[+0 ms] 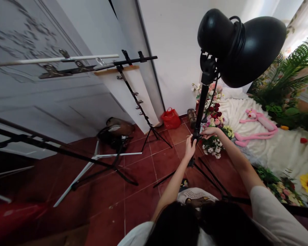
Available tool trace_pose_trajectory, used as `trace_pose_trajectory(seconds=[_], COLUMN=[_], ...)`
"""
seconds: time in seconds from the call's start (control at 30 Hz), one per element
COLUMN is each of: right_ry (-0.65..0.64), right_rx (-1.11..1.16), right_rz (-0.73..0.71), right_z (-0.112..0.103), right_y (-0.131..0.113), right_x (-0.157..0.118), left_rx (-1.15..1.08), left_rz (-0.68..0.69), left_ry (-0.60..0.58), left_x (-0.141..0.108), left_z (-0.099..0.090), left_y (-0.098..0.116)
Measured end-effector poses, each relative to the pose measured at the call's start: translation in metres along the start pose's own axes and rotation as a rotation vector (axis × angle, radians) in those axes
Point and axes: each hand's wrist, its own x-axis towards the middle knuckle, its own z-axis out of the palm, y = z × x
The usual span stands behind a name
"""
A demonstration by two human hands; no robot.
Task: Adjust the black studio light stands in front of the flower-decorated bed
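A black light stand (pixel 202 106) rises in front of me, topped by a large black lamp head (pixel 251 51) with its cable coiled round the neck. My left hand (pixel 190 146) is wrapped round the stand's pole at a black collar, from the left side. At the right of the same collar is my right hand (pixel 209 132), its fingers closed at a small part, probably a knob, too small to tell. Below my hands the stand's dark legs (pixel 211 174) spread over the floor.
A backdrop stand (pixel 133 90) with clips and a white sheet, a red bag (pixel 170 118), and a white-legged stand (pixel 84 171) are left. Flowers (pixel 215 118), a pink plush toy (pixel 265 126) on cream cloth (pixel 284 153), and palm leaves (pixel 294 68) are right.
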Motion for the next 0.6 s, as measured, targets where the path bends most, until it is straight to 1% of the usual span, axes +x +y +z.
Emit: trace_pose_trajectory(seconds=[0.03,0.07,0.13,0.17,0.23,0.27,0.3,0.33,0.37,0.4,0.47,0.53,0.6], right_ry=[0.006,-0.004,-0.077,-0.164,-0.402,-0.501,-0.557,-0.564,-0.535,-0.483,-0.337,-0.215,-0.128], right_rx=[-0.006,-0.006,-0.034,-0.082,-0.238,-0.321,-0.399,-0.472,-0.545,-0.62,-0.74,-0.758,-0.693], right_rz=[0.009,0.048,0.16,0.232,0.373,0.386,0.341,0.246,0.12,-0.013,-0.252,-0.42,-0.538], right_z=[-0.003,-0.005,-0.009,-0.011,-0.013,-0.013,-0.013,-0.012,-0.01,-0.009,-0.007,-0.006,-0.003], right_y=[-0.005,-0.011,-0.022,-0.028,-0.037,-0.04,-0.042,-0.041,-0.038,-0.032,-0.017,0.001,0.017], right_x=[0.002,0.004,0.01,0.014,0.023,0.026,0.029,0.03,0.029,0.025,0.013,-0.004,-0.022], left_rx=[-0.008,-0.016,-0.023,-0.022,-0.012,-0.003,0.008,0.019,0.03,0.039,0.05,0.06,0.063], left_rz=[-0.009,-0.014,-0.012,-0.008,-0.001,0.0,0.001,0.001,0.001,0.002,0.009,0.023,0.039], left_ry=[-0.018,-0.034,-0.066,-0.079,-0.096,-0.102,-0.107,-0.111,-0.113,-0.112,-0.11,-0.109,-0.106], left_x=[0.003,0.005,0.007,0.007,0.007,0.007,0.007,0.007,0.007,0.008,0.008,0.009,0.009], left_z=[0.002,0.003,0.005,0.005,0.004,0.003,0.002,0.001,0.0,0.0,-0.001,-0.001,-0.001], left_y=[0.001,0.001,0.001,0.001,0.001,0.001,0.001,0.001,0.001,0.001,0.0,-0.001,-0.002])
